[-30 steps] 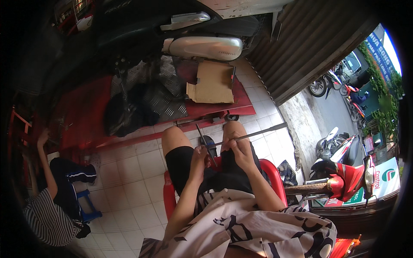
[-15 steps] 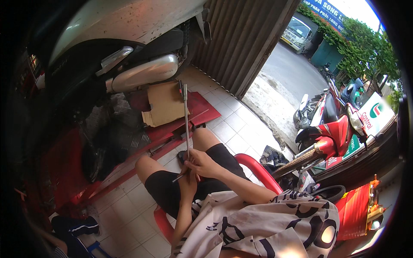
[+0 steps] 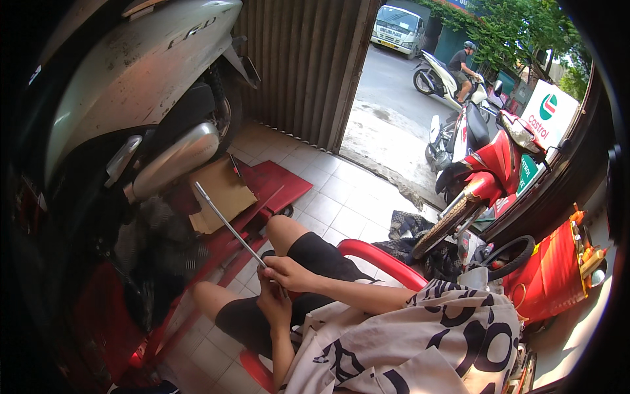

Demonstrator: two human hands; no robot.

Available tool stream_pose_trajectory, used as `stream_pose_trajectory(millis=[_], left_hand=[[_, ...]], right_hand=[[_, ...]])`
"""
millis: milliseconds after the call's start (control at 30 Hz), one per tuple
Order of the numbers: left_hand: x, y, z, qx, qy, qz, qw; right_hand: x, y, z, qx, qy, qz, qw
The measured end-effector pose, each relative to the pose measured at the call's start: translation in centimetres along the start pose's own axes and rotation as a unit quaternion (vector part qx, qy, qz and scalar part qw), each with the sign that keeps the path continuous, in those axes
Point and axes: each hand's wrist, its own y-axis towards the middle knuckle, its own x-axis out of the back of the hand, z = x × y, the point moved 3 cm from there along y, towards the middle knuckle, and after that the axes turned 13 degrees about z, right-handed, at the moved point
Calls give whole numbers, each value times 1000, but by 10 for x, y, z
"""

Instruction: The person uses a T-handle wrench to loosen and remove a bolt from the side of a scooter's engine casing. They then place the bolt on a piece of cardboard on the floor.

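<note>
The person sits on a red chair (image 3: 384,259) with both hands over the knees; the right hand (image 3: 289,270) grips the near end of a long thin metal rod (image 3: 226,223), its fingers (image 3: 274,262) curled and pressed together around it; the rod runs up and to the left from those fingers, its far end in the air near a sheet of cardboard (image 3: 223,194) on a red ramp (image 3: 275,187); the left hand (image 3: 272,302) sits just below, touching the right, whether its fingers pinch the rod I cannot tell; a silver scooter (image 3: 144,72) stands at the left, a red motorbike (image 3: 489,171) at the right.
</note>
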Motion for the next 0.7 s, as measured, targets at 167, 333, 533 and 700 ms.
stream_pose_trajectory(millis=[167, 333, 533, 700], left_hand=[[-7, 2, 25, 58, -27, 26, 998], [-1, 5, 23, 46, 3, 32, 998], [27, -5, 36, 104, 38, -19, 994], [42, -2, 32, 129, 31, -35, 991]], right_hand=[[25, 2, 18, 41, 62, -38, 997], [28, 0, 16, -89, 281, 41, 955], [15, 0, 26, -229, 290, 62, 927], [3, 2, 37, -240, 415, 136, 867]])
